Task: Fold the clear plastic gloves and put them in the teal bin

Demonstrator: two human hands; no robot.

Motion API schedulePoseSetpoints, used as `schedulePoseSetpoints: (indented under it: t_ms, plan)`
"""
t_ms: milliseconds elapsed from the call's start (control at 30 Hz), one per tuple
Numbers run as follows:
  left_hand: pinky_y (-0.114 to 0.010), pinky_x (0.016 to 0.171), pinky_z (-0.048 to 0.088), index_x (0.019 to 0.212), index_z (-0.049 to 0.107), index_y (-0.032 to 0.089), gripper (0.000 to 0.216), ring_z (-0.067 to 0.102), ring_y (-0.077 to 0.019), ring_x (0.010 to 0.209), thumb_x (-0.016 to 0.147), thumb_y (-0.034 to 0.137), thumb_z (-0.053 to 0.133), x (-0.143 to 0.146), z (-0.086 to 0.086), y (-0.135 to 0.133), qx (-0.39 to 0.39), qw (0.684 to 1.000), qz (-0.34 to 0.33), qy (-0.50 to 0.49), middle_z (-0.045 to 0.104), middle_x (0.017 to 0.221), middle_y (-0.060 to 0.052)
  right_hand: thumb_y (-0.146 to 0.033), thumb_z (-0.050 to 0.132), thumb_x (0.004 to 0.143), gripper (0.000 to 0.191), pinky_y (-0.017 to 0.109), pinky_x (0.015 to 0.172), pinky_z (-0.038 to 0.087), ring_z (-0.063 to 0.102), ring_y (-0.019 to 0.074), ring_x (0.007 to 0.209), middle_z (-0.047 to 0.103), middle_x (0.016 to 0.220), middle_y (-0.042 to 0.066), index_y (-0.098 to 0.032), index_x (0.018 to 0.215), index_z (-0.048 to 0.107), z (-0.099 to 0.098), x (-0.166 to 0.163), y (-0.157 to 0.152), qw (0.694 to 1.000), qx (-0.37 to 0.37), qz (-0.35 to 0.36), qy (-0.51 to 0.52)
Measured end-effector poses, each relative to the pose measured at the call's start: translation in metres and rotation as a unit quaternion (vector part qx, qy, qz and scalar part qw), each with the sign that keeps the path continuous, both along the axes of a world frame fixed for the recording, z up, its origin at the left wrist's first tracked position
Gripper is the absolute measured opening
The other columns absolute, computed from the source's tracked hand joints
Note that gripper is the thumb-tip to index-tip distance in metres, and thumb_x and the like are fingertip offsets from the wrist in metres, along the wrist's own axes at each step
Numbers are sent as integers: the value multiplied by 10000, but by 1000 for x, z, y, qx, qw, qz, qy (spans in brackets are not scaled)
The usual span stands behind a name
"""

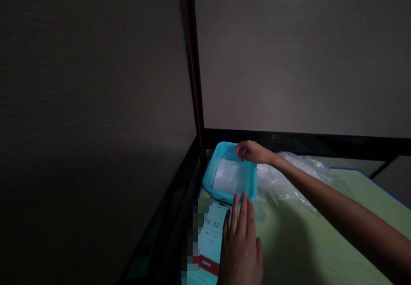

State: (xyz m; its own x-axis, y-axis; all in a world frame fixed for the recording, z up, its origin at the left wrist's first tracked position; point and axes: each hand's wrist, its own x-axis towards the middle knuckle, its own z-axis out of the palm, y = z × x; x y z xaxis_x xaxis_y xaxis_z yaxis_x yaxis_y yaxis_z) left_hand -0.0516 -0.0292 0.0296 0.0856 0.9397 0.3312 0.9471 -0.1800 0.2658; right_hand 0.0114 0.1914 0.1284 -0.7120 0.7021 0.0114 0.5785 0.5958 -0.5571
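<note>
At the near edge of the view, a phone is lying face up, its screen displaying a timer reading that begins 00:32 above a red bar; a pixelated patch is covering its left side. The left hand is lying palm down just beside it and is overlapping the phone's right side in view. Its fingers are pointing away from the body, straight and fairly close together, and are gripping nothing visible. The fingertips are overlapping the near rim of a blue basket; contact cannot be confirmed.

The basket is standing on a pale green tabletop with blue edging, directly beyond the phone. A white sheet is lying flat inside, covering much of the basket floor.

The right forearm is crossing in from the right. The right hand is hovering over the basket's far right corner with its fingers bent and the gap narrow; whether the tips are meeting or pinching anything cannot be told.

Crumpled clear plastic is spreading over the tabletop to the right of the basket, partly beneath the forearm. A black rail is running behind it, below a grey far wall. A dark upright post is dividing that wall from a darker left wall.
</note>
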Motion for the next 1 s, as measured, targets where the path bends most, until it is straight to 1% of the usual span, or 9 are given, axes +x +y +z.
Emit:
schedulePoseSetpoints:
  t_ms: [133,233,367,500,633,700,767,867,1000]
  plan:
    - [-479,1004,338,1383,211,67,679,109,-280,1341,731,77,401,0,4,1,13,1000,8,18,126,1467,-96,-132,513,733,123,267,608,481,619,161,675,649,736,41,-154,826,589,2,61,-15,999,26,-12,41]
    - [-462,1013,327,1386,204,91,673,98,-265,1346,745,81,410,0,4,5,39,999,13,20,128,1474,-87,-255,501,752,144,295,590,487,619,178,662,649,728,55,-161,826,580,0,109,-33,997,34,-31,57]
    - [-454,1019,313,1374,226,86,647,101,-263,1346,758,76,422,1,2,14,64,997,20,29,164,1470,-101,-336,495,757,209,305,569,481,620,192,651,655,728,68,-168,824,600,-2,163,-59,997,30,-65,12]
    - [-467,1010,316,1376,209,84,651,136,-275,1340,768,77,441,1,2,24,91,995,19,32,219,1452,-127,-339,486,774,218,289,559,479,621,187,647,664,767,79,-164,844,596,-8,200,-82,996,20,-90,-13]
    - [-472,1009,315,1371,208,86,640,149,-285,1336,774,60,436,2,0,28,146,989,9,-4,222,1445,-161,-268,453,793,167,256,545,465,613,165,634,657,779,64,-176,847,582,-34,223,-103,993,42,-111,-19]
    - [-474,1020,299,1354,245,92,595,141,-288,1338,787,51,420,8,-3,26,193,981,7,-33,198,1449,-172,-214,445,785,149,253,544,451,596,157,609,642,735,45,-185,807,588,-54,230,-109,983,111,-140,-46]
    - [-455,1028,298,1315,318,118,528,190,-271,1329,799,45,404,19,-7,20,211,975,-30,-55,230,1440,-156,-197,433,788,157,258,566,450,584,157,616,626,743,46,-186,772,589,-74,234,-112,965,174,-189,-56]
    - [-378,1006,361,1240,405,148,455,334,-220,1271,797,46,392,42,-15,9,159,975,-111,-107,329,1398,-123,-212,408,811,192,300,648,463,587,192,723,610,884,103,-154,871,580,-100,236,-108,940,211,-264,-50]
    - [-343,989,399,1172,470,174,441,419,-185,1210,760,31,397,64,-24,0,40,973,-167,-152,415,1344,-83,-233,415,824,284,399,806,421,522,277,980,571,1084,158,-124,1059,531,-122,233,-103,907,257,-331,-48]
